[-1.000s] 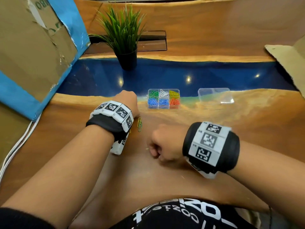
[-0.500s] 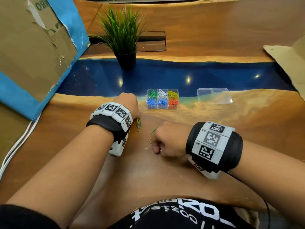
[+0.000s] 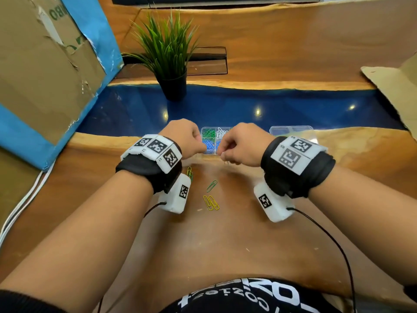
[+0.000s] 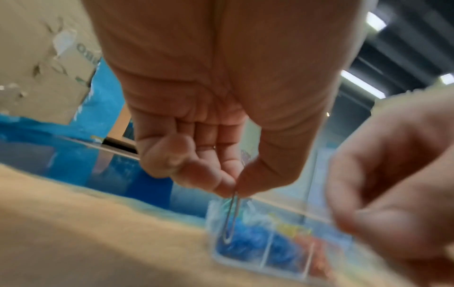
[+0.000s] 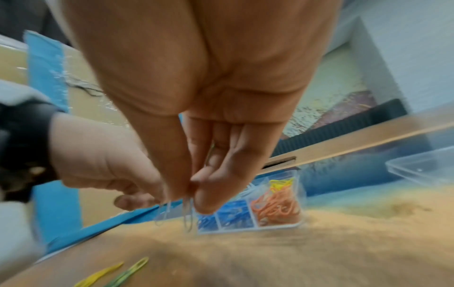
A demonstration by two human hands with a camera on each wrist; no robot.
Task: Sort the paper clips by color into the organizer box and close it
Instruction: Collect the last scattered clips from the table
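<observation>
Sitting on the table (image 3: 248, 233) at the near edge of its blue strip, the organizer box (image 3: 213, 141) is open, its compartments showing green clips (image 3: 208, 133) far left, white clips (image 3: 222, 132) beside them, blue clips (image 5: 236, 210) in the near row, yellow clips (image 5: 280, 183) and orange clips (image 5: 277, 207) at the right end. The clear lid (image 3: 292, 132) lies apart, just right of the box.

Both hands hang close together over the box's near side. The left hand (image 4: 216, 136) pinches a silver clip (image 4: 232, 217) between thumb and fingertip, the clip dangling down over the blue compartment. The right hand (image 5: 209, 116) pinches another silver clip (image 5: 188, 215) between thumb and fingertips, hanging just above the box's near left corner. The two hands nearly touch.

On the wood nearer the person lie loose clips: a green clip (image 3: 211, 185), two yellow clips side by side (image 3: 211, 202), and a yellow and green pair (image 3: 189, 173) partly hidden by the left wrist camera.

Farther off, a potted plant (image 3: 168, 55) stands on the blue strip, left of the box. A torn cardboard box (image 3: 45, 71) with blue tape leans at the far left, and a cardboard sheet (image 3: 392, 86) lies at the right edge. White cables (image 3: 18, 211) run along the left side.
</observation>
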